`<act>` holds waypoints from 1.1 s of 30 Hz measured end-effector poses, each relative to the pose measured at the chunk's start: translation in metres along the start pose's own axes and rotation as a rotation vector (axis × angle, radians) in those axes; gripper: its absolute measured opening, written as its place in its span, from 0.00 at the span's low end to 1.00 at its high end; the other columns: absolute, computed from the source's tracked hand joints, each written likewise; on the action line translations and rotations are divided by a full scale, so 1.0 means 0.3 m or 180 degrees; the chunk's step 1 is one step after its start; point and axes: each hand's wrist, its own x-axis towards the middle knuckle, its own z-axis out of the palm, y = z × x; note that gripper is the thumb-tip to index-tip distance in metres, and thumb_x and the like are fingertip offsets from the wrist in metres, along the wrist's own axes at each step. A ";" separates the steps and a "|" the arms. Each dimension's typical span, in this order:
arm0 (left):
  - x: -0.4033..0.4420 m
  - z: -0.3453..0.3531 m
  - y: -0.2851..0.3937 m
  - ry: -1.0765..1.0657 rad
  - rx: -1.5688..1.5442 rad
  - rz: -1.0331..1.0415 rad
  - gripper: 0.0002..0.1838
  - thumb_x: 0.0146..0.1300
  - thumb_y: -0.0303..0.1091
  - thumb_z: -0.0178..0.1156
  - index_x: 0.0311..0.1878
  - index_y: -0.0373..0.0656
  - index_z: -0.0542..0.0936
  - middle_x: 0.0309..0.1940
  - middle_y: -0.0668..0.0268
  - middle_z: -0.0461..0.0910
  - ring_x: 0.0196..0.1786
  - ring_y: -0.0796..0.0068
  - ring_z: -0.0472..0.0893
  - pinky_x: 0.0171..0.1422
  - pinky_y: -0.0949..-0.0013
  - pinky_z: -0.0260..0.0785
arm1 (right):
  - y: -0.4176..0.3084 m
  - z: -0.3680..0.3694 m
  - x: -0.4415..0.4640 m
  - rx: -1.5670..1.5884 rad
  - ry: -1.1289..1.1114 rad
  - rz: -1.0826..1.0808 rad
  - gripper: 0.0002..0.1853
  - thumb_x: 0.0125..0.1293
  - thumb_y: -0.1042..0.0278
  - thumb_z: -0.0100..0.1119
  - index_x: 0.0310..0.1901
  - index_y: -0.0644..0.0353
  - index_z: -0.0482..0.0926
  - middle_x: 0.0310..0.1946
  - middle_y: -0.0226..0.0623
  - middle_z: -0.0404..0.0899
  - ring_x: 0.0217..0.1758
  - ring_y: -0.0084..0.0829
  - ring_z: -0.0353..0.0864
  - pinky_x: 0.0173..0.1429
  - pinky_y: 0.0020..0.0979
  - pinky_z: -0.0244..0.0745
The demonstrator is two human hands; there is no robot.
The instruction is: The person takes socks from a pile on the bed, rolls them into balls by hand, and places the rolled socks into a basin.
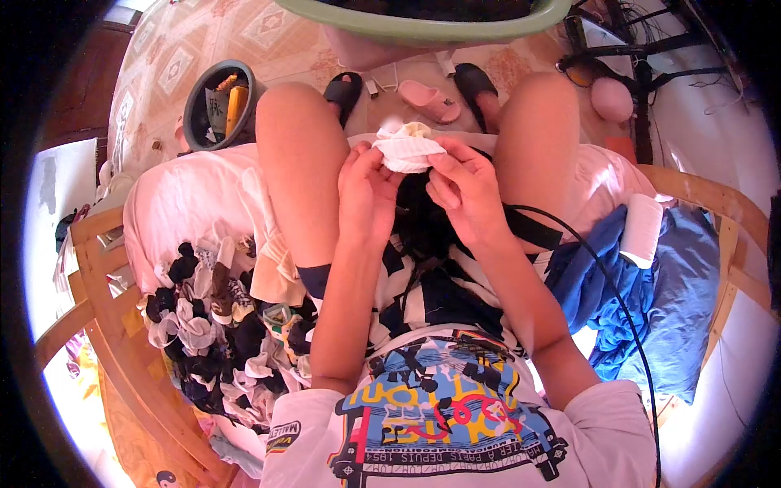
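A white ribbed sock [411, 153], bunched up with a cream-yellow part at its top, is held between my two hands over my lap. My left hand [368, 185] pinches its left edge between thumb and fingers. Gripping the right edge is my right hand [465, 185], its thumb on the near side of the cloth. To my left on the bed lies a heap of loose socks [232, 329] in black, white, grey and brown. The far side of the held sock is hidden.
A dark bin [221, 106] stands on the floor ahead left, and a green-rimmed basin [431, 31] is straight ahead. Blue cloth [606, 285] and a white roll [642, 230] lie on my right. A black cable [598, 256] runs past my right arm.
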 end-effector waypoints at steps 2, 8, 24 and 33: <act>0.010 -0.013 -0.008 -0.0098 -0.0202 -0.0150 0.15 0.68 0.33 0.51 0.55 0.37 0.74 0.52 0.60 0.79 0.57 0.66 0.78 0.64 0.62 0.70 | 0.011 -0.008 0.000 0.0373 -0.0173 0.0091 0.06 0.67 0.74 0.59 0.45 0.63 0.78 0.27 0.28 0.77 0.15 0.15 0.63 0.22 0.20 0.57; -0.014 0.003 0.025 -0.0330 -0.0437 -0.0408 0.16 0.68 0.33 0.49 0.56 0.37 0.73 0.53 0.60 0.79 0.58 0.63 0.77 0.67 0.59 0.68 | 0.013 0.008 -0.014 0.0803 -0.0429 0.0386 0.08 0.71 0.70 0.55 0.48 0.63 0.76 0.31 0.29 0.78 0.13 0.14 0.58 0.21 0.21 0.54; -0.058 0.053 0.041 -0.0977 -0.0350 -0.0171 0.15 0.63 0.32 0.57 0.52 0.46 0.68 0.49 0.60 0.77 0.55 0.63 0.78 0.64 0.59 0.68 | -0.014 -0.013 0.003 -0.0392 -0.0221 0.0075 0.12 0.71 0.60 0.53 0.44 0.60 0.74 0.28 0.26 0.72 0.23 0.16 0.63 0.28 0.21 0.59; -0.051 0.051 0.037 -0.1119 -0.0092 0.0240 0.26 0.54 0.17 0.61 0.53 0.46 0.62 0.47 0.57 0.77 0.50 0.64 0.80 0.51 0.64 0.76 | 0.001 0.015 -0.011 -0.0855 -0.0523 -0.0557 0.21 0.65 0.73 0.61 0.56 0.59 0.65 0.46 0.34 0.73 0.38 0.20 0.74 0.40 0.21 0.72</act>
